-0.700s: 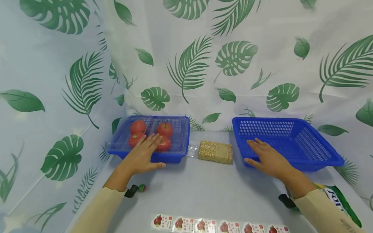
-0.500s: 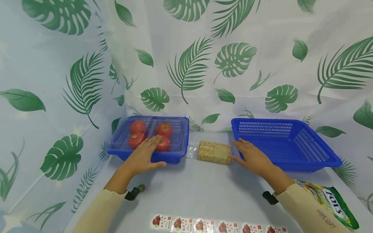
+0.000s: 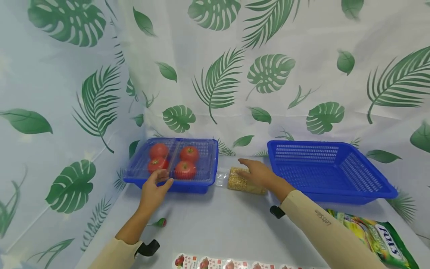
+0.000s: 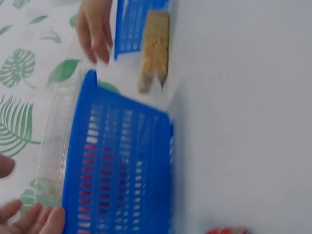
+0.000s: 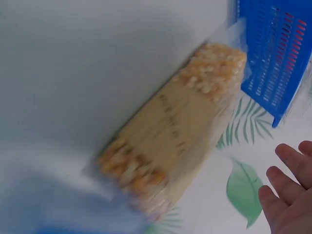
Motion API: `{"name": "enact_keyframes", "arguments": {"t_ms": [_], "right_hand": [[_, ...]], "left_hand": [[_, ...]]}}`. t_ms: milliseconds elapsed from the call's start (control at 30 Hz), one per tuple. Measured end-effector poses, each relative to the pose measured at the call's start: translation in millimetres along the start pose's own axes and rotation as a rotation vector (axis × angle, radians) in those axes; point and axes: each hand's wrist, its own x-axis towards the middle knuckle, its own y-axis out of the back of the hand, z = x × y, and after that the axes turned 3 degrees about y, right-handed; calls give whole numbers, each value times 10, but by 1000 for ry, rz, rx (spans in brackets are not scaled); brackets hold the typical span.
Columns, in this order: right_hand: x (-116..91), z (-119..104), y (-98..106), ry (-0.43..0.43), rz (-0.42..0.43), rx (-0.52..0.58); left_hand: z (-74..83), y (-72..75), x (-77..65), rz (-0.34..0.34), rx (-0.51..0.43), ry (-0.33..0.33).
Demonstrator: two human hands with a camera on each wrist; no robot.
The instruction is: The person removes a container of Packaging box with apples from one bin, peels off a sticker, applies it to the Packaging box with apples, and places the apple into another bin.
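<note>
My left hand (image 3: 152,192) is at the front edge of the left blue basket (image 3: 198,186). A clear plastic cover (image 3: 205,160) lies over this basket, above several red round fruits (image 3: 185,170) that look like apples. In the left wrist view, bent fingertips (image 4: 46,219) come up to the cover's rim, with the thumb apart from them. My right hand (image 3: 258,173) hovers over a clear bag of corn kernels (image 3: 236,179) with a paper label. Its fingers (image 5: 287,185) are spread and hold nothing in the right wrist view.
Another blue basket (image 3: 309,172) stands at the right. A green Fox's packet (image 3: 379,235) lies at the front right. Printed stickers (image 3: 209,263) line the table's front edge. A small red-and-green item (image 3: 162,222) lies near my left wrist.
My right hand has moved left from the right basket to above the corn bag. My left hand has drawn back from over the fruits to the cover's front edge, its fingers now more bent.
</note>
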Motion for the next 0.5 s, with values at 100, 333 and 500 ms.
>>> {"name": "enact_keyframes", "arguments": {"t_ms": [100, 333, 500], "right_hand": [[158, -96, -23, -23, -5, 37], [501, -282, -57, -9, -25, 42], [803, -417, -62, -15, -35, 74]], "left_hand": [[18, -17, -25, -32, -141, 163], [147, -34, -58, -81, -473, 389], [239, 86, -94, -118, -783, 473]]}}
